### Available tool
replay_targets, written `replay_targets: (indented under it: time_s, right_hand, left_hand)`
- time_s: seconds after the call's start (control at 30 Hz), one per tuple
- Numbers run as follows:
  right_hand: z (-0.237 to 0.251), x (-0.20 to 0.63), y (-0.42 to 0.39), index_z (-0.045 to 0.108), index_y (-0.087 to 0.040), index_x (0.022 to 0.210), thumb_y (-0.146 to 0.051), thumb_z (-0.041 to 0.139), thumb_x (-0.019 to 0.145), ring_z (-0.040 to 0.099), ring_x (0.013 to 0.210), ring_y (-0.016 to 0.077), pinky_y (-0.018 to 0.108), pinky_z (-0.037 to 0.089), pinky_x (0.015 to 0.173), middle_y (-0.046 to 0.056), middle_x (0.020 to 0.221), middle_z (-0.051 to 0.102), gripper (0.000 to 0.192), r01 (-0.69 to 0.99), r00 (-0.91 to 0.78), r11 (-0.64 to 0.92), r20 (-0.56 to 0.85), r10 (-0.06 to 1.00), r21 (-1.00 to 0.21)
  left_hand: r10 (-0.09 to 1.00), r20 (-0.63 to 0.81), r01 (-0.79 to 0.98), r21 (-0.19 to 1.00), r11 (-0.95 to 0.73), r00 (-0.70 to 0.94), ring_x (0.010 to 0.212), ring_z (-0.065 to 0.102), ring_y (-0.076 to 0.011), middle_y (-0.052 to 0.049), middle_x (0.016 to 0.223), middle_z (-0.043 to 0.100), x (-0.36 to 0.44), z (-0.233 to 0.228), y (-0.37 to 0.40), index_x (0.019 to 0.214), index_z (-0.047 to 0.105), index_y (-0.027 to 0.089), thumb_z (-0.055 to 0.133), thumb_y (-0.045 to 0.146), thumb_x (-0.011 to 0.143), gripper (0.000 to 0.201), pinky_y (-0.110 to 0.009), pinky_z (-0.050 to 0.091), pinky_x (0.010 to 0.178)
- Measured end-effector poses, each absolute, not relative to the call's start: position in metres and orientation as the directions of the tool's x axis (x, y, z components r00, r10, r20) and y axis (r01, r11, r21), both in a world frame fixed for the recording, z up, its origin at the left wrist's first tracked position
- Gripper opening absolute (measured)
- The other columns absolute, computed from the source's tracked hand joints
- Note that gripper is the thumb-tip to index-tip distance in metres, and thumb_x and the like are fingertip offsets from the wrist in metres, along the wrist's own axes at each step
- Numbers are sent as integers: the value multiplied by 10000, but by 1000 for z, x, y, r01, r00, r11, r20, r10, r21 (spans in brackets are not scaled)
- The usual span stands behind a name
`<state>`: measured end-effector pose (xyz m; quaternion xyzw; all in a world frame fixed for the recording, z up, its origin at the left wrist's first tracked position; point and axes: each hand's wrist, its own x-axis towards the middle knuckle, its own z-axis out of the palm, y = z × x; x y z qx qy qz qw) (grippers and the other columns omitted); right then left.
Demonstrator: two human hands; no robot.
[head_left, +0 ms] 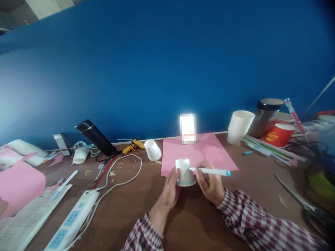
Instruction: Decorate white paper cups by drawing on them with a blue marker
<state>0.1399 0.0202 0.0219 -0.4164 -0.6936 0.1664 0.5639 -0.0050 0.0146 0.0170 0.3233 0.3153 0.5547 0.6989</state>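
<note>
My left hand point(170, 188) is closed around the left side of a white paper cup point(184, 174), which is held upside down with its wide rim toward me. A blue zigzag band runs along that rim, and faint blue strokes show on the side. In my right hand point(209, 183) is a white marker point(213, 171) with a blue end, gripped like a pen. Its tip meets the cup's right side. Behind the cup lies a pink paper sheet point(180, 150). A bright, pixelated upright screen point(187, 127) stands at the sheet's back edge.
A second paper cup point(153, 150) and a yellow glue gun point(133, 146) are at the left back. A power strip point(73, 219) with a looping white cable lies left. Stacked cups point(239, 127), a red cup point(278, 135), a blue cap point(248, 153) and scissors point(300, 200) are at right.
</note>
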Motion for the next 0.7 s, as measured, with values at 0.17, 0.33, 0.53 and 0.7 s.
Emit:
replay_targets:
  time_s: [0.17, 0.33, 0.53, 0.7]
  right_hand:
    - [24, 140, 21, 494, -195, 890, -209, 451, 906, 573, 645, 153, 274, 493, 594, 25, 764, 565, 48, 409, 4, 586, 643, 766, -700]
    - [24, 141, 22, 497, -193, 885, -214, 455, 901, 539, 597, 137, 249, 468, 538, 14, 743, 553, 50, 418, 22, 570, 635, 772, -707]
    - [25, 140, 21, 496, -194, 879, -208, 452, 901, 521, 568, 128, 246, 461, 524, 6, 719, 542, 51, 406, 38, 576, 643, 765, -709]
    - [26, 140, 21, 493, -194, 873, -211, 446, 906, 524, 573, 132, 251, 473, 519, 18, 726, 549, 61, 411, 27, 574, 639, 769, -708]
  left_hand:
    - [980, -81, -561, 810, 171, 182, 1063, 582, -264, -90, 1051, 692, -5, 20, 13, 1075, 650, 146, 603, 361, 821, 336, -361, 416, 934]
    - [983, -83, -571, 805, 162, 163, 1086, 572, -268, -93, 1059, 692, -6, 15, 15, 1061, 654, 146, 606, 365, 818, 330, -374, 396, 961]
    - [984, -86, -578, 800, 162, 157, 1071, 575, -271, -102, 1017, 699, -6, 12, 16, 985, 669, 132, 587, 373, 830, 297, -381, 416, 937]
    - [985, -91, -573, 804, 159, 145, 1055, 580, -274, -105, 999, 702, -5, 13, 16, 981, 668, 124, 600, 381, 818, 311, -378, 421, 926]
